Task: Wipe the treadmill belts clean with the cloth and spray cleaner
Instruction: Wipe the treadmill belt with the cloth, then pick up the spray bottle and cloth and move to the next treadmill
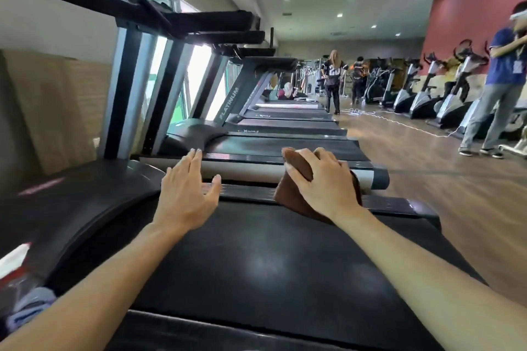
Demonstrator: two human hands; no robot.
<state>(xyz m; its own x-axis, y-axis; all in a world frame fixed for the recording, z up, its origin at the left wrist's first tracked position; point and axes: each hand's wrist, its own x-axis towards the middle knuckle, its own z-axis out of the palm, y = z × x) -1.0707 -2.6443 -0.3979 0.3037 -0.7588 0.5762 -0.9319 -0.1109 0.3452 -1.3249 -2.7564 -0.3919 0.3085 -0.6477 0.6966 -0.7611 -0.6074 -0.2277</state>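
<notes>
Right hand [319,179] lies over a folded brown cloth [293,188], fingers curled round its far fold, pinning it across the far side rail [399,205] of the nearest treadmill and reaching onto the silver rail [251,171] of the next machine. That grip looks suited to dragging the cloth along the rail edge, not to lifting it.

Left hand [185,194] is spread flat, fingers straight and together, thumb out, holding nothing. It sits at the far edge of the near belt [256,259], fingertips reaching the neighbouring rail; probably a brace while leaning across, though the view does not show whether the palm actually bears down.

Near belt is dark, with faint pale sheen patches mid-surface; cannot tell if damp or just reflection.

At the lower left edge of the frame, beside the motor hood [85,208], a blurred white-and-red object [14,259], possibly the spray cleaner.

More treadmills [285,122] line up beyond toward the windows. People [332,80] stand well apart on the wood floor [427,157].
</notes>
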